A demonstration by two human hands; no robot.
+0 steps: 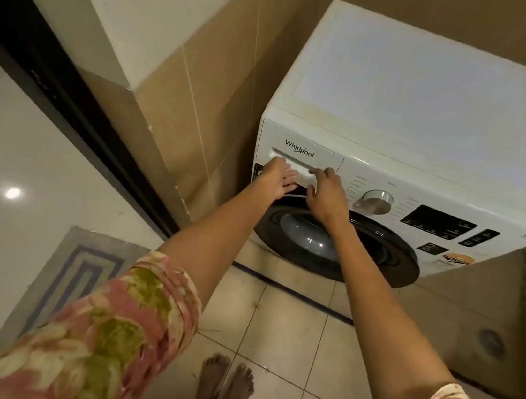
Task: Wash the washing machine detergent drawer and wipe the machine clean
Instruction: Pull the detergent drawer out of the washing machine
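Detergent drawer (307,155): lower front edge hidden behind the left hand (278,178) and right hand (325,196).
Right hand: fingertips bent out of sight at the handle slot; grip cannot be told.
Dial (375,201): lettering around it too small to read.
Display (437,224): symbols blurred.
Door (310,239): partly covered by the right forearm.
Sleeves (96,338): cut by the bottom edge.

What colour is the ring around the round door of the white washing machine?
Black: the round door's ring is glossy black plastic, seen in the head view.
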